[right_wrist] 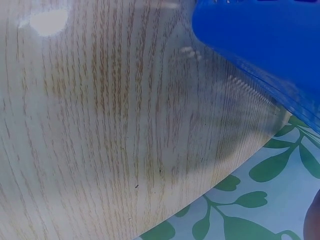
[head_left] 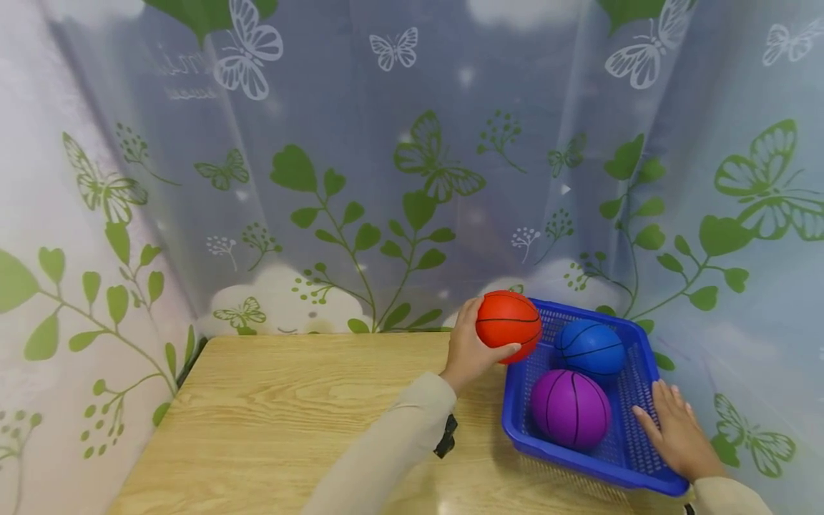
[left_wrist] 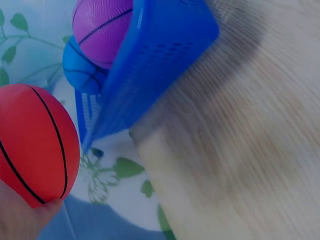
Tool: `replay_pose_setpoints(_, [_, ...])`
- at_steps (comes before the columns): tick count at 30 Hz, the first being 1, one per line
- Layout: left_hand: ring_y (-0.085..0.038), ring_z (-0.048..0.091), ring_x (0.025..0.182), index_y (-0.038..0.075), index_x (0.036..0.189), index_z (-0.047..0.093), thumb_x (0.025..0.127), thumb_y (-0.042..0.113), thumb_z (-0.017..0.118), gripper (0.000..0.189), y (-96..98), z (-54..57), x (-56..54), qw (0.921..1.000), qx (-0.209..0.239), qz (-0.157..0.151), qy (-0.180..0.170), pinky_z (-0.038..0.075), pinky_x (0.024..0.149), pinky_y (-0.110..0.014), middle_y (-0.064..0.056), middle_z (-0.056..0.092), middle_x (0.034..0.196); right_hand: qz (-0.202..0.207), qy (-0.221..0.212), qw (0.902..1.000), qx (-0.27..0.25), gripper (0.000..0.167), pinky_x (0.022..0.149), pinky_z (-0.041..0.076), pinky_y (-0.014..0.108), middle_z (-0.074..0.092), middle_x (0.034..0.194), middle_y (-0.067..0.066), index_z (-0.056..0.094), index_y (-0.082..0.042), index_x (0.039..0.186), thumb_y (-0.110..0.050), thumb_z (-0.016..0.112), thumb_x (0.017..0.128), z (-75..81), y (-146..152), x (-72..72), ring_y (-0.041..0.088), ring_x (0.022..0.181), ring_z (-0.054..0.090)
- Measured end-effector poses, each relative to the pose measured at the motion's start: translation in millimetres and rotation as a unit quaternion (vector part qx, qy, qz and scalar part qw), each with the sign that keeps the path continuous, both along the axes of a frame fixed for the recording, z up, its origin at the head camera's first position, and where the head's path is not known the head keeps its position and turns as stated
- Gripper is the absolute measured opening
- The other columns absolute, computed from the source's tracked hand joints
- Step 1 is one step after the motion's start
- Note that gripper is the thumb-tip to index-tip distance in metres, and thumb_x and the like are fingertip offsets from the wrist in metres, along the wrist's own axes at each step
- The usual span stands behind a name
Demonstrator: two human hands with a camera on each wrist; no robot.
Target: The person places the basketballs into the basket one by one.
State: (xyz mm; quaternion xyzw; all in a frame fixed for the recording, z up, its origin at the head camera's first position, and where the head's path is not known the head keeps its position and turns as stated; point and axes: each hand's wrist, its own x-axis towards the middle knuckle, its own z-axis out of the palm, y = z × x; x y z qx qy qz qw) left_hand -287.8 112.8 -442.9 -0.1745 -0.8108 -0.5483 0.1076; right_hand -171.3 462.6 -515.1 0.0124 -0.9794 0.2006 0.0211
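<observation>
My left hand [head_left: 466, 350] grips a small red basketball [head_left: 508, 326], thumb on its near side, at the left rim of a blue plastic basket [head_left: 651, 361]. Inside the basket lie a blue basketball [head_left: 589, 347] and, nearer to me, a purple basketball [head_left: 570, 410]. In the left wrist view the red ball [left_wrist: 40, 142] is apart from the basket wall [left_wrist: 160, 65]. My right hand [head_left: 681, 431] rests on the basket's right rim with its fingers extended. Only a sliver of that hand shows in the right wrist view, beside the basket's outer side [right_wrist: 265, 40].
The basket stands at the right end of a wood-grain table [head_left: 290, 415]. A curtain [head_left: 360, 214] printed with leaves and butterflies hangs behind the table and along both sides. A small black object [head_left: 445, 436] shows at the left sleeve's cuff.
</observation>
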Motion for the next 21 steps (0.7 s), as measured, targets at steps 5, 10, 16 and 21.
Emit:
replay_pose_setpoints(5, [-0.025, 0.049, 0.126, 0.018, 0.147, 0.036, 0.071, 0.032, 0.085, 0.092, 20.2, 6.3, 5.5, 0.9992, -0.018, -0.032, 0.014, 0.049, 0.094, -0.036, 0.0, 0.035, 0.151, -0.001, -0.001, 1.0, 0.002, 0.076, 0.108, -0.007, 0.066, 0.003, 0.145, 0.045, 0.001, 0.02, 0.143, -0.039, 0.029, 0.105, 0.6, 0.3, -1.1, 0.057, 0.136, -0.009])
replay_pose_setpoints(10, [-0.025, 0.046, 0.129, 0.018, 0.148, 0.037, 0.07, 0.032, 0.086, 0.093, 35.0, 4.8, 15.1, 0.9979, -0.025, -0.055, 0.025, 0.049, 0.094, -0.034, 0.0, 0.032, 0.153, -0.002, -0.001, 1.0, 0.0, 0.076, 0.108, -0.006, 0.067, 0.003, 0.145, 0.045, 0.002, 0.02, 0.143, -0.04, 0.03, 0.105, -1.7, 0.6, -1.8, 0.057, 0.135, -0.008])
replay_pose_setpoints(16, [-0.028, 0.04, 0.135, 0.017, 0.146, 0.038, 0.07, 0.035, 0.086, 0.092, 45.8, -6.4, 19.6, 0.9962, -0.053, -0.066, 0.022, 0.049, 0.095, -0.036, -0.003, 0.034, 0.152, -0.006, -0.001, 1.0, 0.003, 0.076, 0.108, -0.005, 0.067, 0.003, 0.146, 0.044, 0.002, 0.019, 0.143, -0.041, 0.029, 0.104, -2.4, 0.7, -3.2, 0.057, 0.136, -0.008])
replay_pose_setpoints(21, [-0.024, 0.048, 0.127, 0.016, 0.147, 0.037, 0.073, 0.043, 0.082, 0.091, 51.2, -14.3, 21.9, 0.9958, -0.038, -0.074, -0.039, 0.051, 0.09, -0.033, -0.003, 0.038, 0.15, -0.006, -0.001, 1.0, 0.0, 0.077, 0.107, -0.004, 0.068, 0.003, 0.146, 0.044, 0.002, 0.019, 0.144, -0.041, 0.03, 0.104, -1.6, 1.1, -2.2, 0.057, 0.136, -0.008])
